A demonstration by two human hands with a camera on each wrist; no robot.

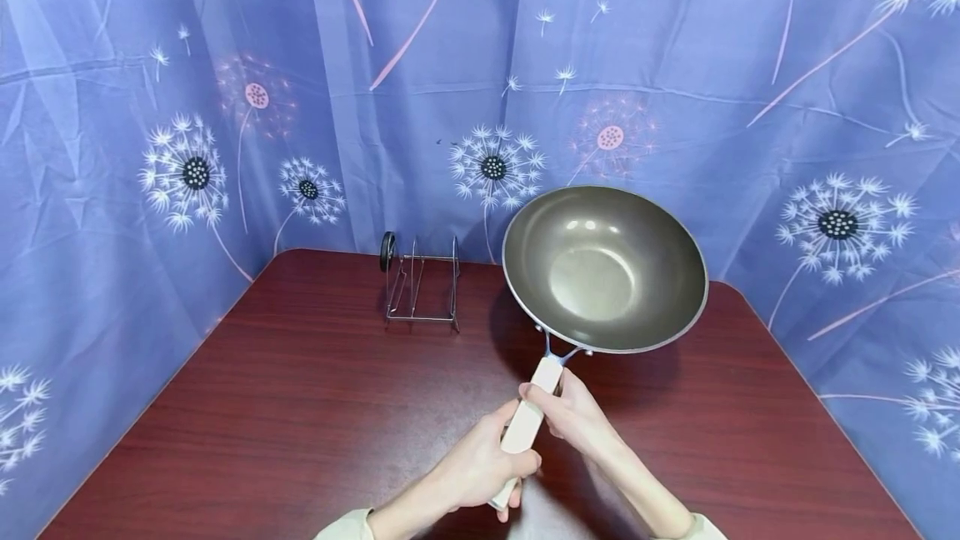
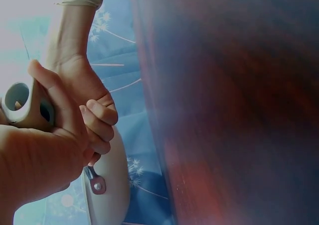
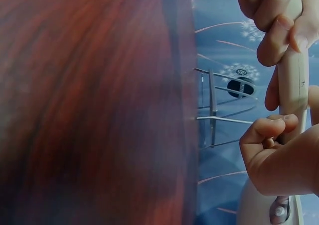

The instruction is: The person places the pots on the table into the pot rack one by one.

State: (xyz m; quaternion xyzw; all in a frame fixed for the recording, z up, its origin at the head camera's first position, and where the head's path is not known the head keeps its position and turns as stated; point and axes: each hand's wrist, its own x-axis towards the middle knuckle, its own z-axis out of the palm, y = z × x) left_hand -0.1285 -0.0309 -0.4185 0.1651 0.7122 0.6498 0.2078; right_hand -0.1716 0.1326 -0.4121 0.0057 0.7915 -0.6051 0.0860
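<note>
A wok point(image 1: 600, 273) with a dark grey inside and a cream handle point(image 1: 525, 423) is held up above the table, its bowl tilted toward me. My left hand point(image 1: 480, 461) grips the lower end of the handle. Nearer the bowl, my right hand point(image 1: 577, 415) holds the upper part, with its thumb along the top. In the left wrist view the handle's hollow end point(image 2: 19, 98) sticks out past the left hand. The right wrist view shows the fingers of both hands curled round the handle, with the wok's pale outside point(image 3: 259, 205) below.
A wire rack point(image 1: 422, 286) with a black round piece point(image 1: 387, 251) at its left stands near the back edge of the dark red wooden table point(image 1: 315, 407). A blue curtain point(image 1: 420, 123) with dandelion prints hangs behind and beside the table.
</note>
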